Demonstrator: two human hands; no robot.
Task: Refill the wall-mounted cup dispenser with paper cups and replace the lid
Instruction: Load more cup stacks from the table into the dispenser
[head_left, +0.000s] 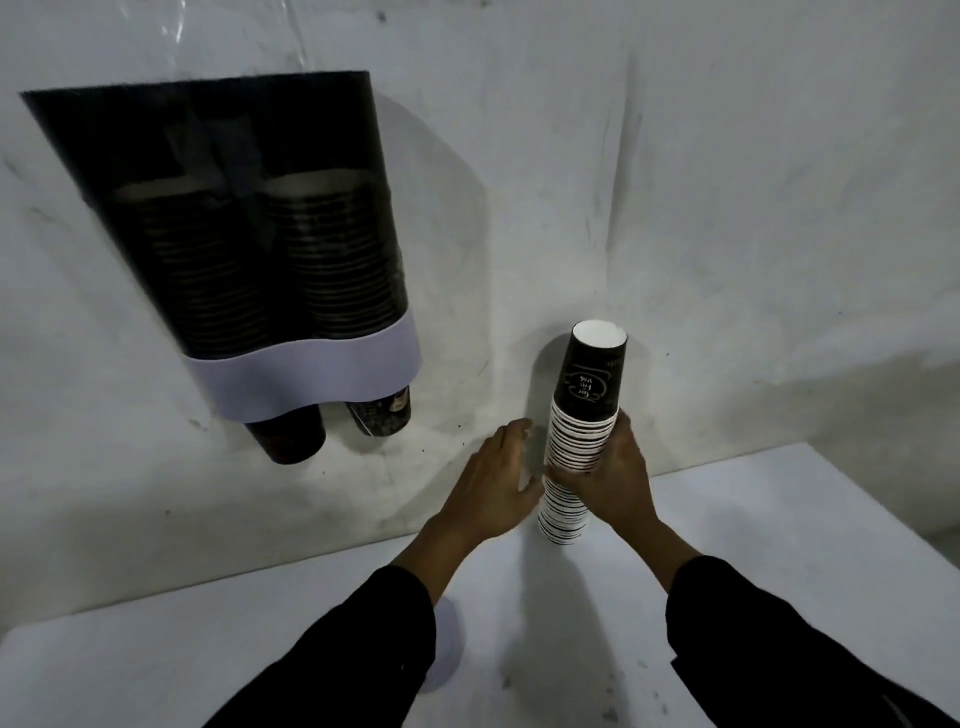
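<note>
A dark see-through cup dispenser (234, 218) with a pale lilac bottom band hangs on the wall at the left. It holds two columns of black paper cups, and a cup bottom (291, 439) pokes out under each column. A tall stack of upside-down black paper cups (582, 431) stands on the white table near the wall. My right hand (610, 470) wraps around the stack's middle. My left hand (498, 467) is spread open just left of the stack, its thumb close to the cups. A pale lilac piece, perhaps the lid (447, 649), lies under my left forearm.
The white table (805, 545) spans the lower half of the view and meets a scuffed white wall (675, 208). Black sleeves cover both forearms.
</note>
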